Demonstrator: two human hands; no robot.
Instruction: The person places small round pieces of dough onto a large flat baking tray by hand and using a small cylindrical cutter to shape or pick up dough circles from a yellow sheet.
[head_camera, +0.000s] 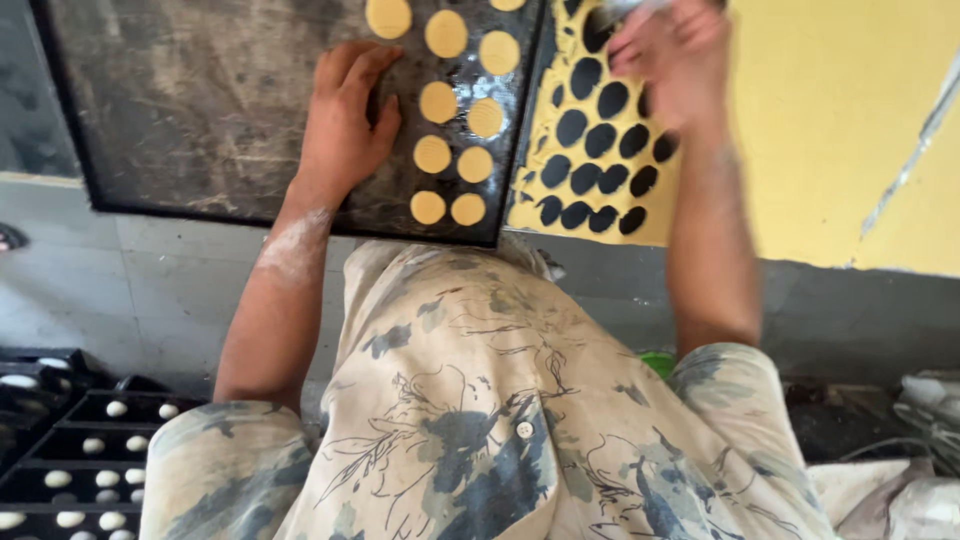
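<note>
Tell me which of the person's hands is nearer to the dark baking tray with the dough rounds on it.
Left. The left hand rests flat on the dark baking tray, beside the dough rounds. The right hand, blurred, is off the tray, over the yellow dough sheet.

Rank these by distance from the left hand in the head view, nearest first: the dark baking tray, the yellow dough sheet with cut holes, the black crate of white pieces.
1. Dark baking tray: under the left hand.
2. Yellow dough sheet: to the right, beyond the tray's edge.
3. Black crate: bottom-left corner, down by the floor.
</note>
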